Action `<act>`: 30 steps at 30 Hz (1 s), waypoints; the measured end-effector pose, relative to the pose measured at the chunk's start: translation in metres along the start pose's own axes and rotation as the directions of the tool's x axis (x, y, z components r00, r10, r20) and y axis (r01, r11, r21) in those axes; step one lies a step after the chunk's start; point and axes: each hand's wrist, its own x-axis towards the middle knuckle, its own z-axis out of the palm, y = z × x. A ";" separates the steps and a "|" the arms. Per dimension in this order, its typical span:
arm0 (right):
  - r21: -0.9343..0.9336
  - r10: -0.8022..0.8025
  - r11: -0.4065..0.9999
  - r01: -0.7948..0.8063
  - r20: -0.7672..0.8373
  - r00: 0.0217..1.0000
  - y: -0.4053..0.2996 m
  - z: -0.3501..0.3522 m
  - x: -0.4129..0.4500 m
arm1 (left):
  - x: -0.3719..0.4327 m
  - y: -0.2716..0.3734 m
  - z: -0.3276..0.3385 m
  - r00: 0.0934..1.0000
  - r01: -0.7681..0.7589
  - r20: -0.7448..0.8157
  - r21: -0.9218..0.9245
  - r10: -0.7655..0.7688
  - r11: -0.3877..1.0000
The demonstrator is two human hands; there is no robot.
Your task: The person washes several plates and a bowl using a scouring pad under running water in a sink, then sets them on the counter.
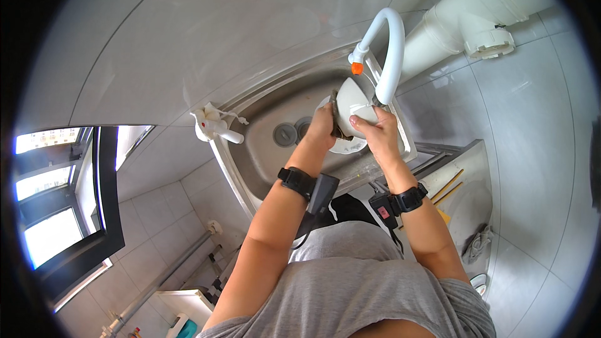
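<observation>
Above the stainless steel sink (263, 169), my right hand (380, 134) grips a white ceramic bowl (350, 98), tilted on its side, with the thumb on its outside. My left hand (321, 126) holds a dark brownish cloth (335, 117) against the bowl's other side; its fingertips are hidden. Beneath the bowl and my hands, a white dish (348, 146) with a scalloped rim lies in the sink, partly covered. A white curved faucet (396, 42) with an orange tip (357, 68) reaches over the sink close behind the bowl. No water is seen running from it.
Two round drain fittings (284, 134) show in the sink floor. A white fixture (218, 126) with a cord sits at the sink's left corner. At the right is a counter (462, 197) with chopsticks (448, 185) and a grey rag (478, 244). A thick white pipe (446, 23) stands behind.
</observation>
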 end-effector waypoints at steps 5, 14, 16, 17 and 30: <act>0.163 0.019 0.986 -0.017 -0.009 1.000 -0.005 0.001 0.001 | -0.011 0.006 0.007 0.999 0.001 0.052 -0.051 0.001 0.999; 0.206 0.075 0.975 -0.085 0.059 0.995 -0.005 -0.012 0.004 | -0.014 0.005 0.005 0.997 -0.065 0.044 0.051 0.063 0.997; 0.258 0.056 0.962 -0.091 0.140 0.989 -0.012 -0.015 0.000 | -0.014 0.011 -0.001 0.990 0.111 0.102 -0.142 -0.097 0.984; 0.257 0.055 0.962 -0.091 0.143 0.988 -0.011 -0.018 0.000 | -0.013 0.009 -0.002 0.990 0.109 0.101 -0.144 -0.095 0.984; 0.099 0.103 0.987 -0.127 0.218 0.971 -0.002 -0.021 -0.002 | -0.013 0.018 0.007 0.942 -0.319 0.196 0.272 0.272 0.908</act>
